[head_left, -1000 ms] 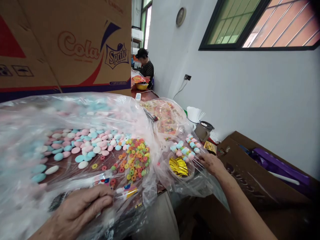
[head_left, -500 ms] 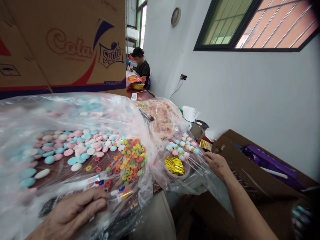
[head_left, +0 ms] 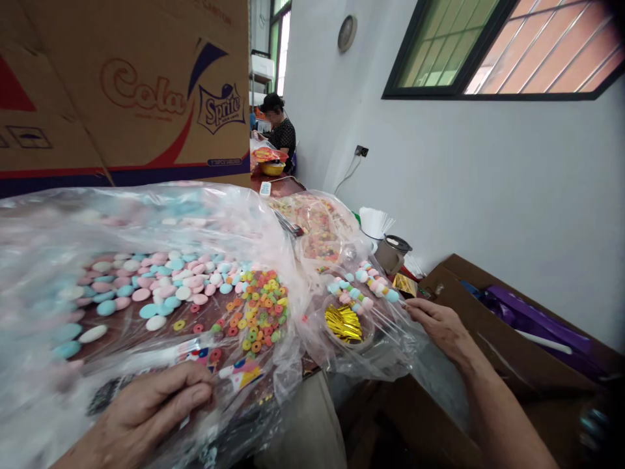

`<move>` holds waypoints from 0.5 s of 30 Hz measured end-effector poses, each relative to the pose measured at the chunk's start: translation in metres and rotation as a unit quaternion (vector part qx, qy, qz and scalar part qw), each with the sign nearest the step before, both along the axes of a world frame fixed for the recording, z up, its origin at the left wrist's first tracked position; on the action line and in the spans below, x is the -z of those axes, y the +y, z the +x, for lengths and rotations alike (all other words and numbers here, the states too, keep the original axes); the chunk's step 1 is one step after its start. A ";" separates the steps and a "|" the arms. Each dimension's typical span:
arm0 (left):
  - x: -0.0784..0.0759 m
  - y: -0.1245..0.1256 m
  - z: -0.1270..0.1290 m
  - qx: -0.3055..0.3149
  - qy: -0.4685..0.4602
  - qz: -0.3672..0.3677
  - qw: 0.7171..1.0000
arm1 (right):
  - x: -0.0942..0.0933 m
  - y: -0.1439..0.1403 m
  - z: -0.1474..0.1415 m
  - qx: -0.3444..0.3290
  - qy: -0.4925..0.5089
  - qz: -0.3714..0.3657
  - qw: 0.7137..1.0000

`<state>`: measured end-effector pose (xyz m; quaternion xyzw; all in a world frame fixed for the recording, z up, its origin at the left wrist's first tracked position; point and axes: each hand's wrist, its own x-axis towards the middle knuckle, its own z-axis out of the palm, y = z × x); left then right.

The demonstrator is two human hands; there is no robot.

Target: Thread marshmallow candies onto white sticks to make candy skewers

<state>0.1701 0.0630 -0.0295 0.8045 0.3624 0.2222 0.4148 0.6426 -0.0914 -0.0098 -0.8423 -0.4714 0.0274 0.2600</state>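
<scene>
My right hand point(head_left: 439, 326) is closed in a pinch at the stick end of a candy skewer point(head_left: 378, 284), threaded with pink, blue and white marshmallows. More skewers point(head_left: 350, 296) lie beside it, their bare white sticks pointing toward me. Just below them, a clear round tub point(head_left: 370, 335) holds gold foil ties point(head_left: 344, 323). At the lower left my left hand point(head_left: 161, 404) has its fingers closed together over clear plastic; what they hold, if anything, is hidden. Next to its fingertips are printed wrappers point(head_left: 243, 373). Fruit-coloured cereal rings point(head_left: 261, 309) and loose marshmallows point(head_left: 161, 286) spread beyond it.
A large cardboard carton point(head_left: 146, 98) stands at the back left. Behind the skewers are a bag of cereal rings point(head_left: 317, 221), a lidded grey mug point(head_left: 392, 254) and white paper sticks point(head_left: 375, 223). An open box point(head_left: 488, 326) is at right. A person point(head_left: 282, 130) sits farther back.
The view has shifted slightly, so everything sits a little farther right. My right hand stays at the skewer, which lies a bit differently beside the others. My left hand looks unchanged.
</scene>
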 end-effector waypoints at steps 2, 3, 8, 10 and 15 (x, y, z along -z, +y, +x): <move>-0.004 0.004 -0.001 0.025 0.002 -0.021 0.999 | -0.005 0.000 -0.018 -0.037 0.015 0.018 0.999; -0.004 0.005 -0.001 0.032 0.004 -0.039 0.999 | -0.007 0.001 -0.029 -0.069 0.017 0.035 0.997; 0.001 0.005 -0.007 0.028 -0.082 -0.166 0.982 | -0.023 0.022 -0.096 -0.287 -0.040 0.131 0.948; 0.002 0.003 -0.009 0.025 -0.112 -0.209 0.971 | -0.030 0.032 -0.119 -0.345 -0.073 0.157 0.922; -0.003 -0.002 -0.017 0.026 -0.163 -0.264 0.950 | -0.036 0.052 -0.146 -0.405 -0.127 0.180 0.887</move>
